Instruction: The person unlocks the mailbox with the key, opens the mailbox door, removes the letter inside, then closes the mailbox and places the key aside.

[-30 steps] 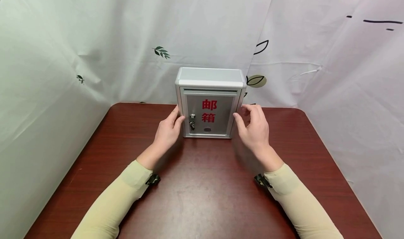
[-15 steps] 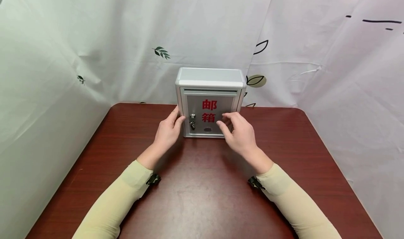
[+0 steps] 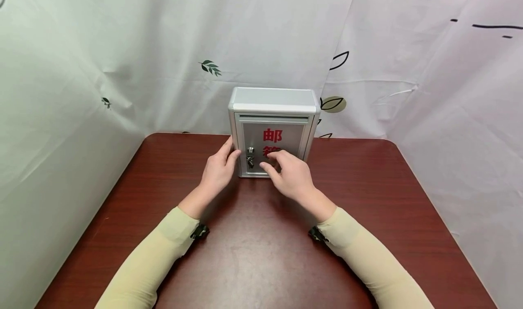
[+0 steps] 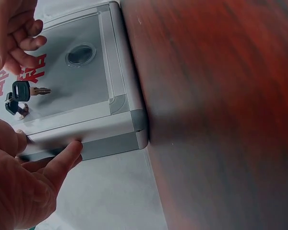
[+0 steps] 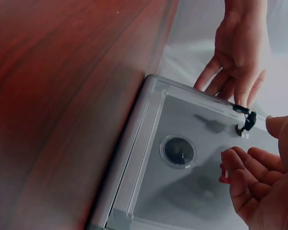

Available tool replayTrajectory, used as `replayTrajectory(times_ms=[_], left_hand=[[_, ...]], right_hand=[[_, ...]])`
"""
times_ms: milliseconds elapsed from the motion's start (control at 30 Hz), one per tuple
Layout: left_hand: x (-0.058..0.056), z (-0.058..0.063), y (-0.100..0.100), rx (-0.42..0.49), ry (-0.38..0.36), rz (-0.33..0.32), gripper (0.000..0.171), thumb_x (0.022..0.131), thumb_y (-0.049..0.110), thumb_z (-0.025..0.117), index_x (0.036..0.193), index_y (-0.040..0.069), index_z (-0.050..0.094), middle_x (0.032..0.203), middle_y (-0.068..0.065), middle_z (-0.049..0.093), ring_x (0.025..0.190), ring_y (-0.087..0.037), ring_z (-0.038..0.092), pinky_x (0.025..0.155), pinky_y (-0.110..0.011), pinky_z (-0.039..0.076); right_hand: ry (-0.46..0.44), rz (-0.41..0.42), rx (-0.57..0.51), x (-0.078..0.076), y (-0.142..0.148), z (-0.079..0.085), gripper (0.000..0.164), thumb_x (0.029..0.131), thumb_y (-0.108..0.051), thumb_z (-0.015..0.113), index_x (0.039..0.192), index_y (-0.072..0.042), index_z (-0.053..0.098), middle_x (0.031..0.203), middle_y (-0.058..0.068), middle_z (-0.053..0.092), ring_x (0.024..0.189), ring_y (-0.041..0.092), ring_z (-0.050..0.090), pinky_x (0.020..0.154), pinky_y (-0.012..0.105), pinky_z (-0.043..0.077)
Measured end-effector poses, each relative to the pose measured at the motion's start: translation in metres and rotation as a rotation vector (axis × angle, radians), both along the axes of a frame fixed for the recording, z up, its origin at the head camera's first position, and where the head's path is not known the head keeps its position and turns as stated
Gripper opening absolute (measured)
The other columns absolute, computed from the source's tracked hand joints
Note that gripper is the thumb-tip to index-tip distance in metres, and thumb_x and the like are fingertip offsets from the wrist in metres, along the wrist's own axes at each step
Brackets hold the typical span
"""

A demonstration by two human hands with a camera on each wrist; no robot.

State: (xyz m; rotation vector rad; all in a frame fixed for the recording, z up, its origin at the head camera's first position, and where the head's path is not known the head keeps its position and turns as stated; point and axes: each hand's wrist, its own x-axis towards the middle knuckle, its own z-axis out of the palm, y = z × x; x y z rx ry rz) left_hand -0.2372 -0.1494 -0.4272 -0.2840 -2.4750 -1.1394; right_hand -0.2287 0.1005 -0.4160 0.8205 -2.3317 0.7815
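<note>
A silver metal mailbox (image 3: 273, 99) with red characters and a slot under its top stands upright on the table. In its door lock (image 3: 250, 150) hangs a set of black-headed keys (image 4: 22, 91). My left hand (image 3: 216, 170) rests on the mailbox's left side, fingers fairly straight along the side wall and thumb by the front edge. My right hand (image 3: 292, 175) hovers before the door, right of the keys, its fingers loosely bent with nothing between them. It covers part of the lower character and the round window (image 5: 178, 151) in the head view.
The dark red wooden table (image 3: 253, 254) extends in front of and beside the mailbox. White fabric with leaf prints (image 3: 210, 67) hangs behind it and along both sides. The mailbox stands near the table's back edge.
My right hand has moved left from the mailbox's right side, across the door towards the keys. The left hand and the mailbox have stayed in place.
</note>
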Motion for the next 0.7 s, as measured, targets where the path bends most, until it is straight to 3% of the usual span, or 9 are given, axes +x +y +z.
replayTrajectory(times_ms=[233, 700], left_hand=[[0.001, 0.001, 0.0, -0.002, 0.011, 0.004, 0.057, 0.115, 0.027, 0.066, 0.169, 0.016, 0.051, 0.146, -0.017, 0.071, 0.127, -0.041, 0.072, 0.104, -0.062, 0.057], [0.001, 0.0, 0.0, 0.005, 0.016, -0.003, 0.057, 0.115, 0.027, 0.066, 0.169, 0.018, 0.051, 0.147, -0.016, 0.071, 0.126, -0.041, 0.073, 0.101, -0.062, 0.057]], right_hand=[[-0.079, -0.035, 0.07, -0.002, -0.017, 0.003, 0.037, 0.107, -0.04, 0.077, 0.126, -0.009, 0.08, 0.105, 0.002, 0.078, 0.085, 0.016, 0.071, 0.07, 0.044, 0.062], [-0.135, -0.059, 0.129, -0.005, -0.032, 0.013, 0.041, 0.107, -0.046, 0.076, 0.125, -0.01, 0.08, 0.102, 0.001, 0.078, 0.085, 0.018, 0.072, 0.07, 0.045, 0.062]])
